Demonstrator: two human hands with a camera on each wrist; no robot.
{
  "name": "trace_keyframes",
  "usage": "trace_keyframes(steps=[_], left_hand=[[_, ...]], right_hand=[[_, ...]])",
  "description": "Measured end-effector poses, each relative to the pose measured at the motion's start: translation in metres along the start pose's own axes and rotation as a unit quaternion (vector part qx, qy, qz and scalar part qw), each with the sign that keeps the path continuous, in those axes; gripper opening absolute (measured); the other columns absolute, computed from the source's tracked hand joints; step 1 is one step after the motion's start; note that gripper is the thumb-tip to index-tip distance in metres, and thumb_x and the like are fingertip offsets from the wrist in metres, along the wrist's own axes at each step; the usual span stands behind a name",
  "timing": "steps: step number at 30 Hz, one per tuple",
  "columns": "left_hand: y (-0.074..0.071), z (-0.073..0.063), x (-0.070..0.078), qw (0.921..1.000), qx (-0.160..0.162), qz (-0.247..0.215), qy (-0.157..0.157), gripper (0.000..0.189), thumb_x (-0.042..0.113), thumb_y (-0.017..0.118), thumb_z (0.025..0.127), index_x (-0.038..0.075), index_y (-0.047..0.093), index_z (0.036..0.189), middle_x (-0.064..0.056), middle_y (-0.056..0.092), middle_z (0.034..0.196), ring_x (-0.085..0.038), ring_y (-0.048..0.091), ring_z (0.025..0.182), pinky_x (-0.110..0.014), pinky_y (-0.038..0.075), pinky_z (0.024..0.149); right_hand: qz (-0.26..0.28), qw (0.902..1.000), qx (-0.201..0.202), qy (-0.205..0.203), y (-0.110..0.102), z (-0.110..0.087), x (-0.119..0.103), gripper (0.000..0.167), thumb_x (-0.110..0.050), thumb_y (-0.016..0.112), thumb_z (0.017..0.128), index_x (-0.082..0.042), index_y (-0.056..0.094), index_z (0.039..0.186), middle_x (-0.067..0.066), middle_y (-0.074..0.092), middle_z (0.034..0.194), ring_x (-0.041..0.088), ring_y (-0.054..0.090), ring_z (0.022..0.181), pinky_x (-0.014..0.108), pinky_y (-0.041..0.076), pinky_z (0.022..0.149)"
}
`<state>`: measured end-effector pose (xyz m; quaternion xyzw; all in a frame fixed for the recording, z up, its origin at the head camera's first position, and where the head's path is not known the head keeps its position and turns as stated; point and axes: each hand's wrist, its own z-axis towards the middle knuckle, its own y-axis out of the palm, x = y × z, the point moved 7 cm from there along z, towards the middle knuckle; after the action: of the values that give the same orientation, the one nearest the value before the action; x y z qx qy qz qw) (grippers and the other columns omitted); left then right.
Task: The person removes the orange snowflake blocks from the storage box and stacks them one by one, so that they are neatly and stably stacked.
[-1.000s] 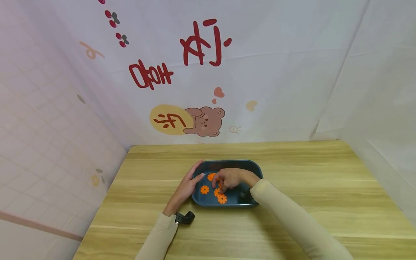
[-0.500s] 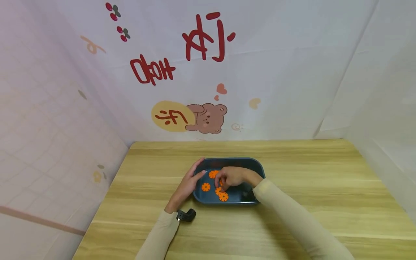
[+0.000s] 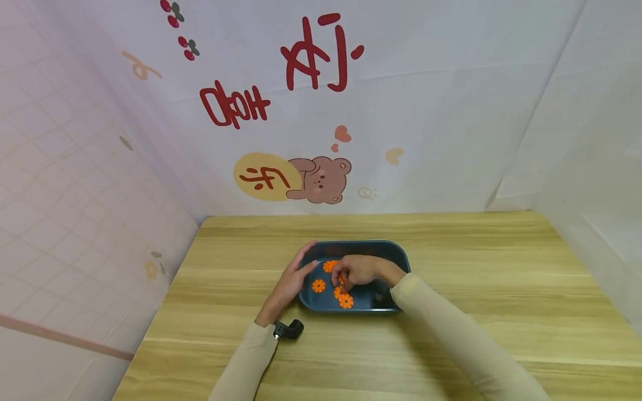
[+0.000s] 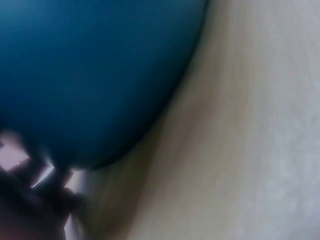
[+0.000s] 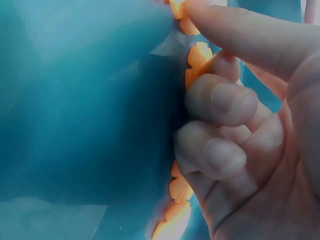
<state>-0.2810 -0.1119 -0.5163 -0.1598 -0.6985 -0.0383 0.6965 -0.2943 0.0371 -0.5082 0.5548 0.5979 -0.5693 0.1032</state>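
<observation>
A dark blue tray stands on the table with several orange interlocking discs on its floor. My left hand rests at the tray's left end, fingers fairly straight along the outside and thumb over the rim. Inside the tray, my right hand has curled fingers at the discs. One disc touches a curled finger in the right wrist view, while the thumb tip lies against another disc. The hand partly hides the pieces. The left wrist view is blurred, showing the tray's outer wall.
Wood-grain table surrounds the tray. White cloth with printed lettering and a bear picture hangs behind. A black wrist camera on the left wrist sits just in front of the tray's left corner.
The head view has shifted slightly, so the scene sits a little higher and further right. Both hands and the discs keep nearly the same places relative to the tray.
</observation>
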Motion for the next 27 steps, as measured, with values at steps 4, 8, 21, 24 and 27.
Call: trace_keyframes(steps=[4, 8, 21, 24, 27], left_hand=[[-0.0003, 0.0002, -0.0007, 0.9999, 0.0, 0.006, -0.008, 0.051, 0.024, 0.05, 0.104, 0.029, 0.038, 0.153, 0.006, 0.03, 0.159, -0.019, 0.048, 0.073, -0.029, 0.042, 0.062], [-0.0004, 0.0002, -0.0001, 0.9999, 0.001, 0.008, -0.007, 0.05, 0.024, 0.05, 0.104, 0.03, 0.038, 0.152, 0.004, 0.031, 0.158, -0.019, 0.029, 0.05, -0.025, 0.035, 0.048], [-0.0011, -0.0011, -0.0013, 1.0, 0.001, 0.004, -0.005, 0.052, 0.015, 0.045, 0.103, 0.028, 0.038, 0.153, 0.001, 0.032, 0.159, -0.013, 0.038, 0.05, -0.023, 0.039, 0.05], [-0.0012, -0.0009, -0.0023, 0.9999, -0.002, -0.01, -0.007, 0.053, 0.014, 0.043, 0.103, 0.026, 0.037, 0.154, 0.001, 0.029, 0.161, -0.011, 0.056, 0.076, -0.017, 0.041, 0.063], [-0.0014, -0.0007, -0.003, 0.9998, -0.003, -0.021, -0.002, 0.053, 0.013, 0.042, 0.103, 0.023, 0.036, 0.154, 0.004, 0.027, 0.162, -0.013, 0.04, 0.132, -0.022, 0.038, 0.093]], right_hand=[[-0.022, 0.9994, 0.027, -0.007, -0.0042, 0.0001, -0.0013, 0.013, -0.004, 0.072, 0.087, -0.011, 0.07, 0.099, -0.005, 0.057, 0.067, 0.009, 0.051, 0.057, 0.022, 0.044, 0.058], [-0.033, 0.9984, 0.045, 0.001, -0.0071, -0.0006, -0.0015, 0.014, -0.011, 0.076, 0.087, -0.014, 0.069, 0.098, -0.005, 0.058, 0.07, 0.01, 0.052, 0.06, 0.024, 0.044, 0.059], [-0.049, 0.9976, 0.042, 0.024, -0.0077, -0.0027, -0.0006, 0.02, -0.016, 0.081, 0.082, -0.016, 0.062, 0.086, -0.006, 0.05, 0.066, 0.012, 0.048, 0.059, 0.025, 0.039, 0.059], [-0.047, 0.9978, 0.042, 0.023, -0.0084, -0.0042, -0.0014, 0.018, -0.014, 0.079, 0.084, -0.015, 0.061, 0.086, -0.006, 0.05, 0.066, 0.011, 0.048, 0.059, 0.025, 0.039, 0.06], [-0.038, 0.9982, 0.042, 0.02, -0.0086, -0.0061, -0.0029, 0.015, -0.011, 0.076, 0.086, -0.013, 0.061, 0.086, -0.005, 0.055, 0.067, 0.011, 0.049, 0.059, 0.025, 0.041, 0.061]])
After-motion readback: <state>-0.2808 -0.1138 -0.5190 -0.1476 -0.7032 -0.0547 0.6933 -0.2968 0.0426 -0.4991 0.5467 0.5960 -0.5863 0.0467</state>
